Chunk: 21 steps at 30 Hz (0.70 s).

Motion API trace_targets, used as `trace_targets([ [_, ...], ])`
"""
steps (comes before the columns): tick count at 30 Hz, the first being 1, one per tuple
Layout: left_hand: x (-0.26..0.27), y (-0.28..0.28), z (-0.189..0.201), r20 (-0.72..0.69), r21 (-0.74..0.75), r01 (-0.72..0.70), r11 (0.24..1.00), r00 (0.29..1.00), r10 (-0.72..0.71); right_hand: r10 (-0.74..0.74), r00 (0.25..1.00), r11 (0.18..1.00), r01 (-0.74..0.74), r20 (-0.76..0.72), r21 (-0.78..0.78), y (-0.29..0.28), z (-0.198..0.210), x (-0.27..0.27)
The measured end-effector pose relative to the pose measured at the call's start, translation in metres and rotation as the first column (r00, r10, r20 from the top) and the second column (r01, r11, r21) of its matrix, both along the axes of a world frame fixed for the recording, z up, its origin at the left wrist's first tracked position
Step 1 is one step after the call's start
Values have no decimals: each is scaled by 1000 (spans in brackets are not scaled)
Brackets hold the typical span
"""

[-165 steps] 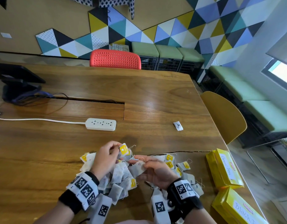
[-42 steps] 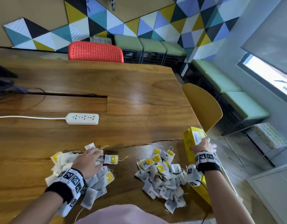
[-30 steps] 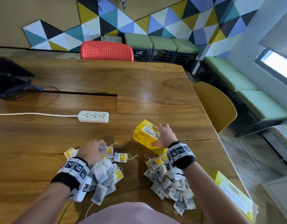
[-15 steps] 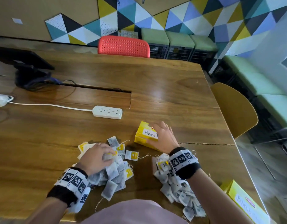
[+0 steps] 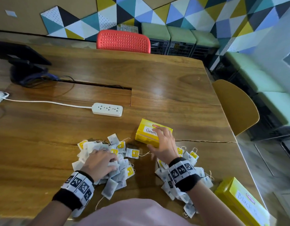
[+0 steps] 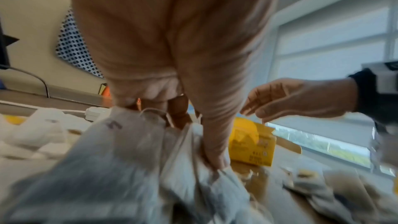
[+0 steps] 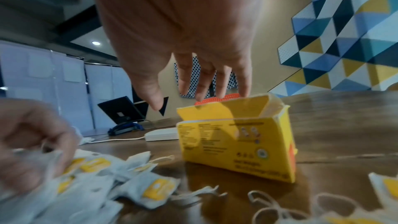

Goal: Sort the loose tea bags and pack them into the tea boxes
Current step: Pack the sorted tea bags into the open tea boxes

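Observation:
A yellow box labelled Green Tea (image 5: 147, 133) stands on the wooden table (image 5: 165, 82) just beyond two piles of loose tea bags. Its top flap is open in the right wrist view (image 7: 237, 142). My right hand (image 5: 157, 139) hovers over the box with straight fingers, the fingertips (image 7: 243, 89) at the flap's edge, gripping nothing. My left hand (image 5: 100, 162) lies on the left pile (image 5: 119, 175), and its curled fingers and thumb grip a bunch of tea bags (image 6: 133, 151). The right pile (image 5: 194, 173) lies under my right wrist. A second yellow box marked Black Tea (image 5: 240, 203) lies at the near right corner.
A white power strip (image 5: 107, 109) with its cord lies beyond the box, in front of a cable slot. A black monitor stand (image 5: 22, 62) is at the far left. A red chair (image 5: 123, 41) and a yellow chair (image 5: 235, 105) flank the table's edges.
My right hand fetched the Green Tea box from the table's right edge, set it down beyond the piles, and has now loosened its hold. My left hand stayed on the left pile.

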<state>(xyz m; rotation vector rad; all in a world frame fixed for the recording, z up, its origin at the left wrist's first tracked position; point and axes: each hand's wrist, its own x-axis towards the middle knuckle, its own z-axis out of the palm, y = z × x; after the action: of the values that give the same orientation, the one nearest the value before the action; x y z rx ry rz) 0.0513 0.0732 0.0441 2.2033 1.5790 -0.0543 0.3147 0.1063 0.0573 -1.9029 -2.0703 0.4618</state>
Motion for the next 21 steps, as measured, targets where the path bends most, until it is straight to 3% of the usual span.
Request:
trace_targets([
  [4, -3, 6, 9, 312, -190, -95, 977, 938, 152, 165, 971, 986, -167, -172, 3, -18, -3, -26],
  [8, 0, 12, 23, 493, -214, -201, 956, 823, 283, 255, 903, 963, -269, -345, 6, -24, -3, -50],
  [11, 2, 16, 29, 569, -253, -265, 931, 737, 365, 149, 861, 951, -259, -486, -168, -21, 6, -61],
  [14, 0, 21, 28, 605, -288, -313, 905, 673, 425, 66, 824, 952, -221, -562, -213, -16, 4, -65],
  [18, -3, 22, 24, 617, -365, -321, 874, 619, 485, -100, 707, 940, -164, -700, -299, -15, 3, -65],
  [21, -5, 20, 22, 613, -393, -324, 860, 605, 508, -128, 718, 930, -153, -684, -335, -15, 0, -64],
])
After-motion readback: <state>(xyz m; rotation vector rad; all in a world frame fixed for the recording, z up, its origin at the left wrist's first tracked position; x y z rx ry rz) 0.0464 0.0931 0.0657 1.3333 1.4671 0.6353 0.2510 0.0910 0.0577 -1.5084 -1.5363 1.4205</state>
